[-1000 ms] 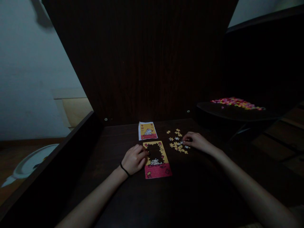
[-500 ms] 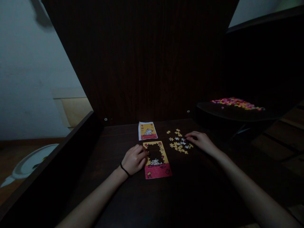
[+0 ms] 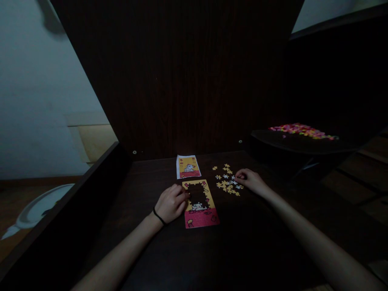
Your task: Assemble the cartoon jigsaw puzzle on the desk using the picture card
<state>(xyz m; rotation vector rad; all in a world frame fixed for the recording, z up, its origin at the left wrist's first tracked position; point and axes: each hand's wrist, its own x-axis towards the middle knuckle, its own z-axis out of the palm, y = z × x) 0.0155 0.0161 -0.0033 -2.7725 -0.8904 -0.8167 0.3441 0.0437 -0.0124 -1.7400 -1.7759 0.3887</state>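
Note:
A partly built jigsaw puzzle (image 3: 201, 215), yellow border above and pink below with a dark gap in its middle, lies on the dark table (image 3: 242, 250). My left hand (image 3: 171, 203) rests curled against the puzzle's left edge, fingertips on it. Several loose yellow and white pieces (image 3: 226, 183) lie scattered to the right of the puzzle. My right hand (image 3: 250, 180) sits at the right side of that pile, its fingers curled and pinched over the pieces; whether it holds one is hidden. A small reference picture (image 3: 188, 166) lies just behind the puzzle.
A dark wooden panel (image 3: 182, 81) stands upright behind the table. At the right, a dark raised tray (image 3: 303, 145) carries several pink and yellow pieces (image 3: 303, 131). A dark rail (image 3: 75, 202) borders the table's left side, with a white round object (image 3: 36, 210) on the floor beyond.
My right hand slid a little right across the loose pieces, then drew back left with its fingers curling in. The left hand has not moved.

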